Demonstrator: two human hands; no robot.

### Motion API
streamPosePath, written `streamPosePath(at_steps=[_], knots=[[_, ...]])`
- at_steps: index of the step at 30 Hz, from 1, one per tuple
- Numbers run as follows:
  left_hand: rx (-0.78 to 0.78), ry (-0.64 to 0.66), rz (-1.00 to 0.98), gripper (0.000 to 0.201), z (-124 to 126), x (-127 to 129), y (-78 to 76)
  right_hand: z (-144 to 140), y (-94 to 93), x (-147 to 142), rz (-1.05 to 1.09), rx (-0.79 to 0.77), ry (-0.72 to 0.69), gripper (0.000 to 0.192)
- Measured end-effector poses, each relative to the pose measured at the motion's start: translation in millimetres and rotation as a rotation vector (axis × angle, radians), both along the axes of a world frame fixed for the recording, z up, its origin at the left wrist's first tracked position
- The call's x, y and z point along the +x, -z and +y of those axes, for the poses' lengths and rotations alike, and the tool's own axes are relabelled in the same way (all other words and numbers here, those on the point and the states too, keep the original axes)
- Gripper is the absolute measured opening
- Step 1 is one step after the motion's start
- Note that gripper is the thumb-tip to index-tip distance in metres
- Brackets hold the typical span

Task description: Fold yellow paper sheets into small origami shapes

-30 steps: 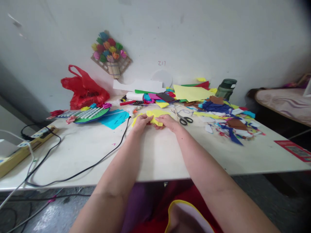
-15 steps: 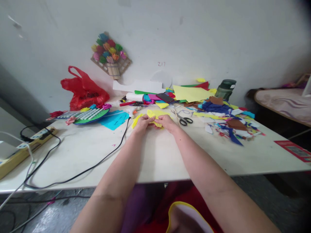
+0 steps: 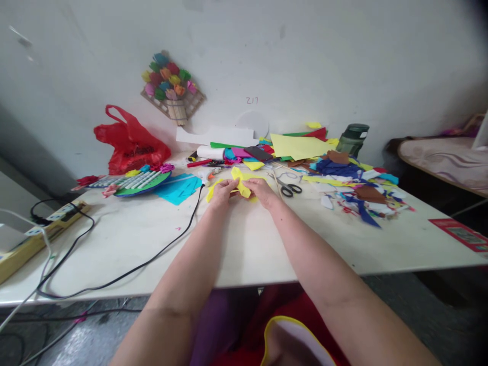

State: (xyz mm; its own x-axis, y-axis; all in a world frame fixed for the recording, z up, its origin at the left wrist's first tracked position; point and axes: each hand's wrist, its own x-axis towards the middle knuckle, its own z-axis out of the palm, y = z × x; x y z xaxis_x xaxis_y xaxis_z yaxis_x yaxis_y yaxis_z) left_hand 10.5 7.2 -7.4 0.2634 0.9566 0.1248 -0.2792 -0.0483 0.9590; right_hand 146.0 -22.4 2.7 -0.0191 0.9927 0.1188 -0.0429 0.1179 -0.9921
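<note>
Between my two hands, a piece of yellow crepe paper [image 3: 241, 178] with several petal-like lobes stands up over the table. My left hand [image 3: 225, 192] pinches its left side, fingers closed. On the other side my right hand [image 3: 260, 189] has its thumb and fingers closed on the same paper. More yellow paper [image 3: 210, 192] lies just left of my left hand. Black-handled scissors [image 3: 291, 190] and a thin wooden stick [image 3: 276, 183] rest to the right of my right hand. A white glue gun [image 3: 205, 177] with a black cord sits beyond my left hand.
A green round craft piece [image 3: 143, 184] with rolled paper tubes and blue paper [image 3: 179, 188] lie to the left. Paper scraps [image 3: 366, 190] spread on the right, before a dark green bottle [image 3: 354, 140]. A red bag [image 3: 131, 145] and power strip [image 3: 57, 223] are further left.
The yellow paper has been turned up and spread, so its lobes show more clearly between my fingers. Both hands stay in nearly the same place.
</note>
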Motion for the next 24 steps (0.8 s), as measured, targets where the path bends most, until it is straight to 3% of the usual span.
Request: streamPosePath(at_steps=[5, 13, 24], knots=[[0.037, -0.022, 0.087, 0.035, -0.7, -1.0, -2.9, 1.6, -3.1, 7.9, 0.009, 0.037, 0.124, 0.03], [0.071, 0.013, 0.224, 0.033, -5.4, 2.7, -1.7, 3.8, 0.0, 5.5, 0.088, 0.046, 0.148, 0.03], [0.078, 0.096, 0.241, 0.033, -5.4, 1.8, 0.4, 5.8, 2.2, 5.9, 0.168, 0.012, 0.121, 0.025]])
